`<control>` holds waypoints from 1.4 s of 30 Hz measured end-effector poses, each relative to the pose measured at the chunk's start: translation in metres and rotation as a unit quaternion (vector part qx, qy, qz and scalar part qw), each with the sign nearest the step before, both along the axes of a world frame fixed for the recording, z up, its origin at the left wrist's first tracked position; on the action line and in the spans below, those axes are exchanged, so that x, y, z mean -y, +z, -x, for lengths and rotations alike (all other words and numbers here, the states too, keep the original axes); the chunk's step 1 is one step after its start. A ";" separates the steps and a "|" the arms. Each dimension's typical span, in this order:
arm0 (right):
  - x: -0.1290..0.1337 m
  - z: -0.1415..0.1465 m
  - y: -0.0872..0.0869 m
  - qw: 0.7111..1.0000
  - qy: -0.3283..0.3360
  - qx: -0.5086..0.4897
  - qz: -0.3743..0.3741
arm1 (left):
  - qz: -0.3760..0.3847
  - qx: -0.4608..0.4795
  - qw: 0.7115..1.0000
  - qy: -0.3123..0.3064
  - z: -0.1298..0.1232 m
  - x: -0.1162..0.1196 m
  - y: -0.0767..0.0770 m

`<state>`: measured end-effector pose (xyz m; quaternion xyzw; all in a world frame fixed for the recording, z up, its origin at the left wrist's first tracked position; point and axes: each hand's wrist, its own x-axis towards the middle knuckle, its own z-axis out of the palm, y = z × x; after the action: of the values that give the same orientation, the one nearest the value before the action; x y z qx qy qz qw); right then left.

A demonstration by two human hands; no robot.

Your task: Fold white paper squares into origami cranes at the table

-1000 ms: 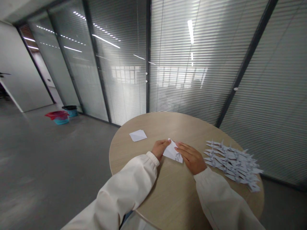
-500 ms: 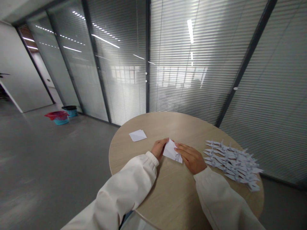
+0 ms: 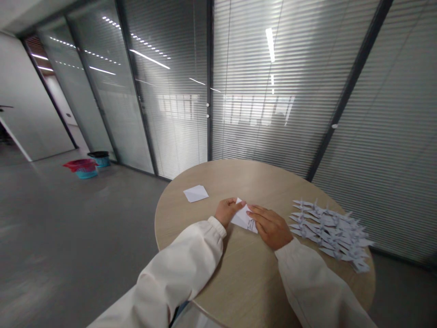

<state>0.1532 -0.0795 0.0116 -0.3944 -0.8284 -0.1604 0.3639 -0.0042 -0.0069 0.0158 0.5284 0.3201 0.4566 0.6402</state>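
Note:
A folded sheet of white paper (image 3: 243, 219) with some printing near its lower right corner is between my two hands, just above or on the round wooden table (image 3: 218, 175). My left hand (image 3: 226, 211) pinches its upper left side, the thumb lying across the top face. On the right edge, my right hand (image 3: 271, 224) grips the paper with fingers close together, covering part of it. To the left of my hands lies a stack or sheet of white square paper (image 3: 196, 193). Many folded paper cranes (image 3: 331, 232) sit in rows at the table's right side.
Glass partitions with blinds (image 3: 256, 82) rise close behind the table. On the floor to the left stand a blue bin with a red liner (image 3: 83, 167) and another blue bin with a black liner (image 3: 100, 158). A white door (image 3: 34, 100) is at far left.
My left thumb has come over onto the paper's top face near its upper corner. The paper and my right hand have shifted slightly to the left.

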 end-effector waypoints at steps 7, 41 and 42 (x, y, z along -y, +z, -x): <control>-0.001 0.005 0.003 0.940 -0.020 -0.294 0.175 | -0.078 -0.043 0.996 0.012 -0.001 0.008 0.004; -0.003 0.007 0.001 0.822 0.023 -0.411 0.395 | -0.098 -0.056 0.994 0.005 -0.005 0.020 0.008; -0.003 0.007 0.002 0.820 0.028 -0.410 0.397 | -0.099 -0.053 0.994 0.006 -0.005 0.021 0.009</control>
<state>0.1461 -0.0766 0.0136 -0.5111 -0.6048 0.3695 0.4863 0.0004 -0.0276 0.0244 0.6108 0.3101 0.4613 0.5640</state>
